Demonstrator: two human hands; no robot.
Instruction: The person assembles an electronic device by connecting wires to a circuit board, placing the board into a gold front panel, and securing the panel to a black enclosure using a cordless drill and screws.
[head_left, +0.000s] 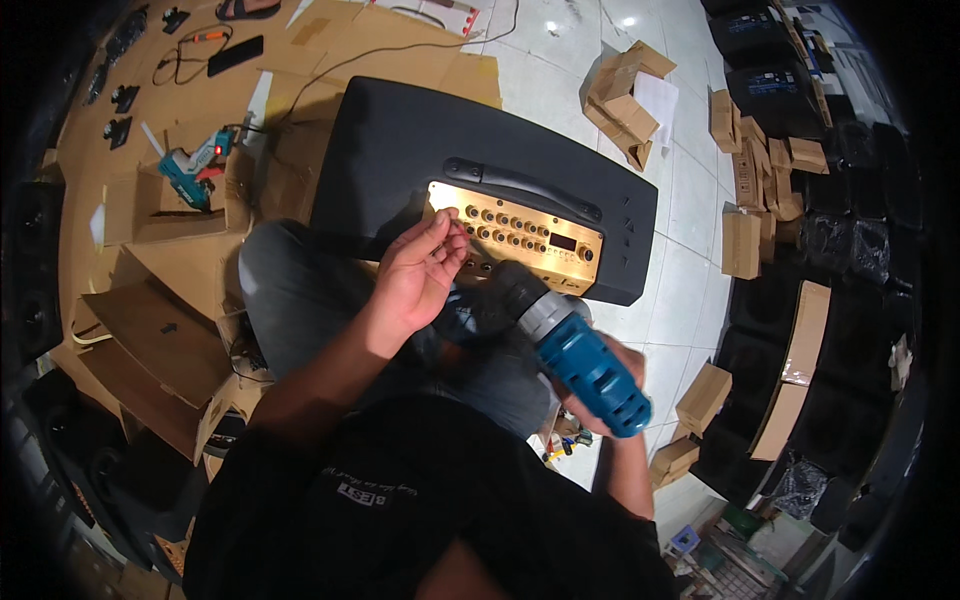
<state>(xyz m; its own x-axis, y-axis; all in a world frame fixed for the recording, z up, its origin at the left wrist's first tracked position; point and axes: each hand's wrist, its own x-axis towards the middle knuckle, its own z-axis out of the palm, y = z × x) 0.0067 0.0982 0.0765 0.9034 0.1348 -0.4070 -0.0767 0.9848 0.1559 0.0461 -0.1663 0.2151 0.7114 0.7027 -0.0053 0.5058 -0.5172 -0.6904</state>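
Observation:
Before me lies a black speaker cabinet (400, 140) with a carry handle (520, 188) on its upper face. Its gold control panel (515, 235) carries rows of black knobs and a small dark display. Over the panel's left end is my left hand (420, 270), thumb and fingers pinched together; whatever may be between the fingertips is too small to make out. My right hand (630, 365) is wrapped around a teal cordless drill (592, 368). The drill's dark chuck points toward the panel's near edge, and its tip is hard to see against the shadow.
A teal glue gun (190, 170) rests on an open cardboard box (180, 225) at the left. Its cord runs behind the cabinet. A phone (236, 56) lies on cardboard farther back. Folded cartons (630, 105) lie on the tiles. Stacked black speakers (840, 380) line the right.

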